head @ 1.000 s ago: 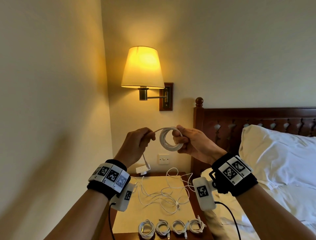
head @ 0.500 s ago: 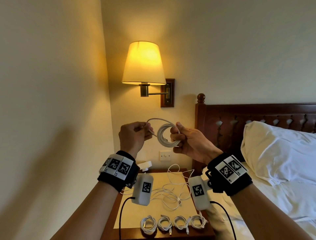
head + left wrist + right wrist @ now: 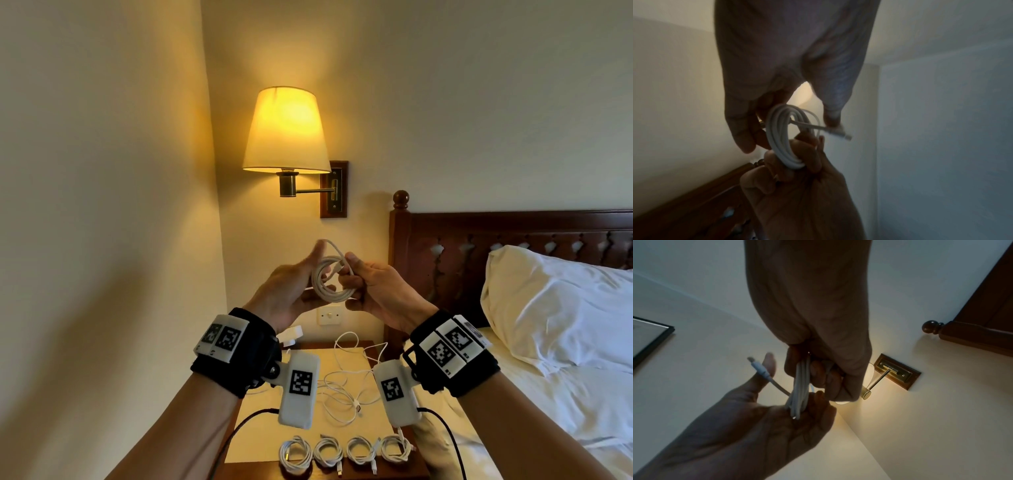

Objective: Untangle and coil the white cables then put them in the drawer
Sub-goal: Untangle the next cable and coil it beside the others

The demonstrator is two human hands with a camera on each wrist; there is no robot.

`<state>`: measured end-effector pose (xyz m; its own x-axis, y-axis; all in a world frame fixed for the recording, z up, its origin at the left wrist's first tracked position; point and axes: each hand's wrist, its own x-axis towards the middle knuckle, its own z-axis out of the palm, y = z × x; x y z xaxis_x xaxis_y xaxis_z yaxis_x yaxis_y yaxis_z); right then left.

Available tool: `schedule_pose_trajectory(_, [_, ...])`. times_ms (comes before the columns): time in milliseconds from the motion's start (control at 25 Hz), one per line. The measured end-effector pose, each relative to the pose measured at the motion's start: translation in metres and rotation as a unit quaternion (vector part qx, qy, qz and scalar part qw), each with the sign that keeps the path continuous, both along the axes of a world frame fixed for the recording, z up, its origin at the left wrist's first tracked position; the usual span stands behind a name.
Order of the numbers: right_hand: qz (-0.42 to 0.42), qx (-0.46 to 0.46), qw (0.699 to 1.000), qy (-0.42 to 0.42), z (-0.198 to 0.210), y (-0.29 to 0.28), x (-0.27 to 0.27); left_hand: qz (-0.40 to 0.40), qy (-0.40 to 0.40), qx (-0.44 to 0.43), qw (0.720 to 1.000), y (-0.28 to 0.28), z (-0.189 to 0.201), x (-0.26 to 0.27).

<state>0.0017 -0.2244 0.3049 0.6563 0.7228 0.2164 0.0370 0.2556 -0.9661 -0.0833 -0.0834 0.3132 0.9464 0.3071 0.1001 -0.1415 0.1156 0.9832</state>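
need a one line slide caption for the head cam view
Both hands hold a coiled white cable below a lit wall lamp; four finished coils line the nightstand edge.

Both hands are raised in front of the wall below a lit lamp (image 3: 286, 130). The right hand (image 3: 376, 291) grips a coiled white cable (image 3: 327, 281); the left hand (image 3: 291, 287) touches the coil with loosely spread fingers. Below, a nightstand (image 3: 246, 428) holds a loose tangle of cables (image 3: 346, 387) and four coiled cables (image 3: 344, 452) in a row at its near edge.

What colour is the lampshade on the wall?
Cream, glowing yellow; the lampshade shows best in the head view.
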Motion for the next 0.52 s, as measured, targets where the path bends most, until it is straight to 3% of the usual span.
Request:
schedule_pose_trajectory(80, [-0.024, -0.008, 0.999, -0.023, -0.001, 0.003, -0.001, -0.009, -0.007, 0.094, 0.995, -0.007, 0.004, -0.003])
schedule_pose_trajectory(240, [-0.059, 0.010, 0.997, -0.042, 0.003, 0.000, 0.004, 0.029, -0.004, 0.169, 0.985, -0.005, 0.011, -0.007])
schedule_pose_trajectory(360, [-0.107, 0.038, 0.994, -0.001, 0.011, -0.012, 0.017, 0.054, 0.006, 0.180, 0.982, 0.004, 0.013, -0.019])
schedule_pose_trajectory(520, [-0.111, 0.039, 0.993, 0.018, 0.019, -0.018, 0.028, 0.051, 0.006, 0.162, 0.985, 0.010, 0.010, -0.033])
